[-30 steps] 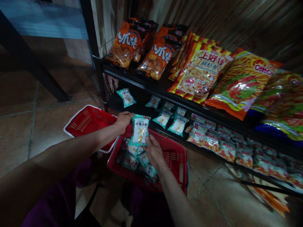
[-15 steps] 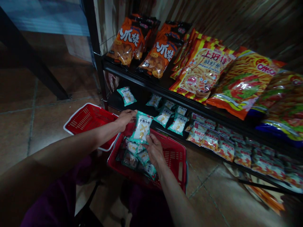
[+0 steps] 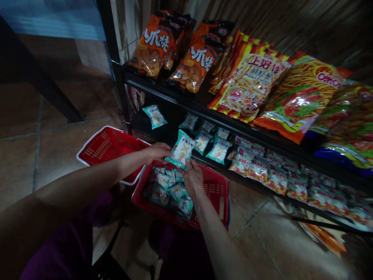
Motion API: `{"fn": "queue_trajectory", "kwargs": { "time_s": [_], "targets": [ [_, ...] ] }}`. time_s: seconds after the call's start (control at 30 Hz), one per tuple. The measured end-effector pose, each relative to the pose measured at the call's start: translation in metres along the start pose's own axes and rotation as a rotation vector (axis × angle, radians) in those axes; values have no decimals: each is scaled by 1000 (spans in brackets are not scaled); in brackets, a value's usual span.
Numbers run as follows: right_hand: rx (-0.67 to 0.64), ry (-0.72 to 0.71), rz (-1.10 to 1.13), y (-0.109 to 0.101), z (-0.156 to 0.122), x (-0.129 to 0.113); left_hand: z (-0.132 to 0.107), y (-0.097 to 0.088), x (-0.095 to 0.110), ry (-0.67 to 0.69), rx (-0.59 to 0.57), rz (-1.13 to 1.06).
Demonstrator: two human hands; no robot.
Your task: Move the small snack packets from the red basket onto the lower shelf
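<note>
A small teal and white snack bag [image 3: 182, 149] is held between my two hands, printed side up, in front of the lower shelf. My left hand [image 3: 159, 152] grips its left lower edge. On its right lower corner, my right hand [image 3: 193, 173] has thumb and fingers closed. Right below lies a red basket [image 3: 214, 202] with several more teal snack bags [image 3: 167, 190] heaped in its left part. Similar bags stand on the lower shelf just behind, among them one teal bag [image 3: 220, 149] and a lone bag [image 3: 155, 116] at the left.
A second red basket [image 3: 100, 146] with a white rim sits at the left. The black shelf [image 3: 186, 102] carries large orange bags [image 3: 151, 48], prawn cracker bags [image 3: 247, 81] and noodle snack bags [image 3: 303, 93] above. Small red-white packets [image 3: 259, 171] line the lower level at the right.
The held snack bag has moved right and up toward the lower shelf and tilted clockwise. Both hands moved with it, and the left hand now sits lower on its edge.
</note>
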State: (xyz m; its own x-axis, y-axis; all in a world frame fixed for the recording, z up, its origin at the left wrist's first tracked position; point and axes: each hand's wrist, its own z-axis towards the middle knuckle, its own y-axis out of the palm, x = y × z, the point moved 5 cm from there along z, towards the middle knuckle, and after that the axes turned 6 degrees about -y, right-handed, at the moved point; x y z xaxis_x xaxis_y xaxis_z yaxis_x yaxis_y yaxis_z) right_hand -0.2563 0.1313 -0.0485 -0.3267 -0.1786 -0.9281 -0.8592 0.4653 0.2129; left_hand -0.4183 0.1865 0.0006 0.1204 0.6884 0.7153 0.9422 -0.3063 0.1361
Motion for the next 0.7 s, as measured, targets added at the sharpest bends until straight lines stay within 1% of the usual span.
{"fn": "queue_trajectory", "kwargs": {
  "time_s": [0.1,0.2,0.4,0.47,0.57,0.7],
  "targets": [
    [3,5,12,1,1,0,4,3,-7,-3,-7,-6],
    [-11,1,19,3,0,-3,12,2,-11,37,53,-8],
    [-153,-27,-10,11,-3,-14,29,1,-13,76,142,-7],
    [-174,-26,-21,11,-2,-14,33,2,-14,80,158,-10],
    [-139,-33,-40,7,4,-7,40,6,-16,96,172,-38],
    [-3,-108,-106,-7,17,4,51,9,-24,107,236,-101]
  ]
}}
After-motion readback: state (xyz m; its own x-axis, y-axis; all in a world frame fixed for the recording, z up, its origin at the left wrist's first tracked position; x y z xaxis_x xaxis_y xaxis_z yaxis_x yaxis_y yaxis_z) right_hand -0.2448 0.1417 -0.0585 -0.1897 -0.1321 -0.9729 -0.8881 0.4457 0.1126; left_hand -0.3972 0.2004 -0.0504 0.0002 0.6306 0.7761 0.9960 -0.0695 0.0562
